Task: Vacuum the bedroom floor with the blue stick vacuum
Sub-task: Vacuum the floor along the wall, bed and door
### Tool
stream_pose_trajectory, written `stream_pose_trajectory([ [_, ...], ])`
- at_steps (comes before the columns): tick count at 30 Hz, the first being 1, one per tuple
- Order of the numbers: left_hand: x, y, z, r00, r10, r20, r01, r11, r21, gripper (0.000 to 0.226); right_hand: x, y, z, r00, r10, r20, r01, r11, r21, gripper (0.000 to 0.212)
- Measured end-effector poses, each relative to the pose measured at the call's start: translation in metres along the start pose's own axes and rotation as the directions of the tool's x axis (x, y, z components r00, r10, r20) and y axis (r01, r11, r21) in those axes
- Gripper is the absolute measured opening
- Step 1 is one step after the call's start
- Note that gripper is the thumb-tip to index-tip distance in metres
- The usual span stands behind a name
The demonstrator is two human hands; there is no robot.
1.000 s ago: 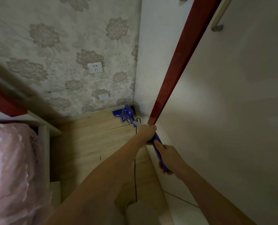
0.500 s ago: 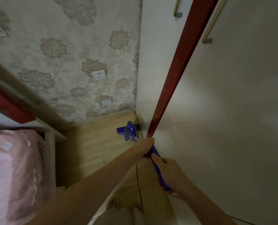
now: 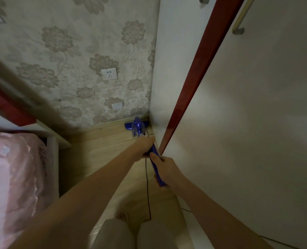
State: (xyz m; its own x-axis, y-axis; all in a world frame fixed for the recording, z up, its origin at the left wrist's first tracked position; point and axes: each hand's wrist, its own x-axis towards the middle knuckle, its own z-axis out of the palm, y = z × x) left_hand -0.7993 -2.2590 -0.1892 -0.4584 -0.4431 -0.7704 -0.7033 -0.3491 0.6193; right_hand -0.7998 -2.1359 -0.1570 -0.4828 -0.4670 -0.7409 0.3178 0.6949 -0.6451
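Vacuum [image 3: 138,127] head pushed back into the floor corner against the skirting, up from mid-floor a moment ago. Left hand [image 3: 145,146] and right hand [image 3: 164,168] both wrapped round the handle. Corner covered; open floor next.

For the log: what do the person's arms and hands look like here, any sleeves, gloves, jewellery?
Both forearms are bare as far up as the head view shows, with no sleeve in view. The left hand and the right hand wear no gloves. No watch, ring or bracelet shows on either, though the light is dim. Light beige trousers cover the knees below.
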Motion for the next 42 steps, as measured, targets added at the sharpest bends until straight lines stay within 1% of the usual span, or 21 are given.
stream_pose_trajectory([
  [2,-0.008,-0.006,-0.011,1.000,0.005,0.007,-0.005,1.000,0.010,0.020,-0.012,-0.002,0.010,1.000,0.006,0.019,-0.007,1.000,0.025,0.032],
  [3,-0.013,-0.009,-0.016,1.000,-0.002,0.010,0.002,1.000,0.007,0.016,-0.018,-0.004,0.013,1.000,0.006,0.025,-0.007,0.999,0.039,0.030],
  [5,-0.023,-0.015,-0.025,1.000,-0.027,0.006,0.027,0.999,-0.023,0.017,-0.027,-0.006,0.017,0.999,0.003,0.052,-0.005,0.999,0.040,0.030],
  [9,-0.029,-0.030,-0.037,0.997,-0.056,-0.046,0.051,0.995,-0.089,0.019,-0.032,-0.006,0.026,0.996,0.002,0.090,0.005,0.997,-0.080,0.037],
  [10,-0.027,-0.033,-0.040,0.997,-0.051,-0.056,0.046,0.994,-0.096,0.018,-0.030,-0.007,0.030,0.995,0.001,0.099,0.008,0.996,-0.088,0.036],
  [13,-0.018,-0.035,-0.050,0.996,-0.030,-0.086,0.021,0.994,-0.111,0.015,-0.022,-0.013,0.042,0.993,-0.019,0.119,0.026,0.998,-0.063,0.034],
  [14,-0.015,-0.035,-0.052,0.996,-0.026,-0.089,0.016,0.994,-0.109,0.017,-0.019,-0.014,0.046,0.993,-0.023,0.112,0.030,0.998,-0.059,0.034],
  [17,-0.006,-0.033,-0.059,0.997,-0.018,-0.074,0.013,0.998,-0.067,0.018,-0.010,-0.016,0.057,0.996,-0.011,0.085,0.015,0.999,-0.047,0.035],
  [19,-0.002,-0.030,-0.065,0.997,-0.018,-0.074,0.014,0.998,-0.056,0.018,-0.006,-0.020,0.061,0.995,0.002,0.095,-0.001,1.000,-0.014,0.036],
  [23,0.005,-0.024,-0.077,0.998,-0.016,-0.057,0.012,0.997,-0.076,0.023,-0.001,-0.032,0.064,0.992,0.015,0.126,-0.014,1.000,-0.002,0.037],
  [25,0.007,-0.024,-0.082,1.000,-0.014,-0.018,0.011,0.992,-0.122,0.020,0.000,-0.033,0.066,0.991,0.011,0.132,-0.015,1.000,0.027,0.037],
  [27,0.007,-0.026,-0.082,1.000,-0.015,0.024,0.020,0.975,-0.220,0.015,0.001,-0.033,0.065,0.991,-0.005,0.132,0.003,1.000,0.013,0.034],
  [30,0.003,-0.036,-0.075,0.999,-0.045,0.024,0.050,0.924,-0.380,0.011,0.002,-0.029,0.063,0.986,0.015,0.166,0.003,0.995,-0.103,0.019],
  [32,0.002,-0.042,-0.072,0.999,-0.033,-0.002,0.030,0.927,-0.373,0.010,0.000,-0.024,0.064,0.981,0.030,0.192,-0.002,0.989,-0.145,0.017],
  [36,-0.011,-0.048,-0.092,0.999,-0.020,-0.028,0.009,0.943,-0.332,0.010,-0.016,-0.027,0.080,0.968,0.032,0.250,-0.009,0.996,-0.094,0.016],
  [40,-0.026,-0.054,-0.118,0.998,-0.065,-0.020,0.054,0.936,-0.348,0.009,-0.033,-0.041,0.099,0.965,0.040,0.261,-0.008,0.992,-0.124,0.026],
  [42,-0.030,-0.059,-0.134,0.994,-0.107,-0.021,0.092,0.930,-0.355,0.008,-0.039,-0.046,0.111,0.960,0.042,0.277,0.000,0.988,-0.151,0.023],
])
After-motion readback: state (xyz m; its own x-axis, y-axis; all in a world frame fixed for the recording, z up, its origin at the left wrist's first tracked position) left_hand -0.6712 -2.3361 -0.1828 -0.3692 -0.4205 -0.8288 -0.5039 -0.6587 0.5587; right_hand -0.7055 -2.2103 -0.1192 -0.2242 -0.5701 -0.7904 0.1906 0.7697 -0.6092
